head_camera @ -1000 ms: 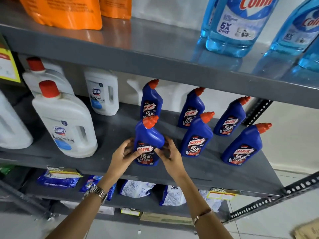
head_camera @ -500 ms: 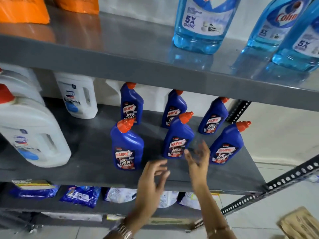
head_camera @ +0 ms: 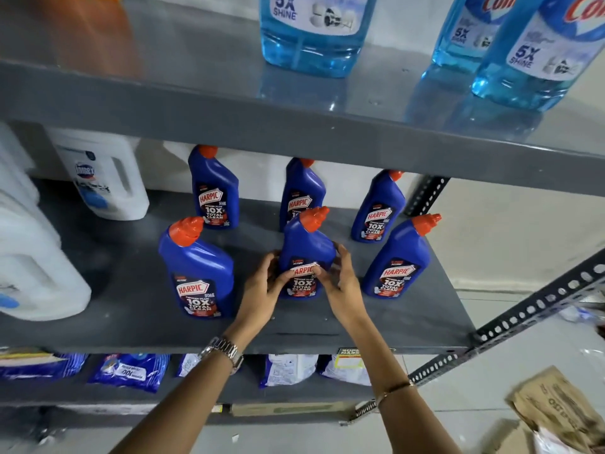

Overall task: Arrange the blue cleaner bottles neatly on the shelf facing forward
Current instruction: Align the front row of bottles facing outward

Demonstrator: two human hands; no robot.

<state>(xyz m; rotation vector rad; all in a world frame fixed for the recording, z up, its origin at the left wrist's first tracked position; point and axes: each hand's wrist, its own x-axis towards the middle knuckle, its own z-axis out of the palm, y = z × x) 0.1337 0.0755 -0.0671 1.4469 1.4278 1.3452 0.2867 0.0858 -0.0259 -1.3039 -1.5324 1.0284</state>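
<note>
Several blue Harpic bottles with orange caps stand upright on the grey middle shelf [head_camera: 131, 303], in a front and a back row. My left hand [head_camera: 265, 286] and my right hand [head_camera: 340, 283] grip the front middle bottle [head_camera: 306, 247] from both sides, thumbs on its label. The front left bottle [head_camera: 198, 270] and the front right bottle [head_camera: 396, 260] stand free, labels forward. Behind them stand the back left bottle [head_camera: 214, 188], the back middle bottle [head_camera: 302, 188] and the back right bottle [head_camera: 379, 204], their caps partly hidden by the shelf above.
White Domex jugs [head_camera: 101, 178] fill the left of the shelf. Light blue Colin bottles [head_camera: 314, 31] stand on the upper shelf [head_camera: 229, 106]. Blue and white pouches [head_camera: 131, 371] lie on the lower shelf. A perforated metal brace [head_camera: 537, 303] runs at the right; a paper bag [head_camera: 556, 407] lies on the floor.
Both hands let go of the front left bottle, moved right through the air and have closed around the front middle bottle. The view has shifted right and closer.
</note>
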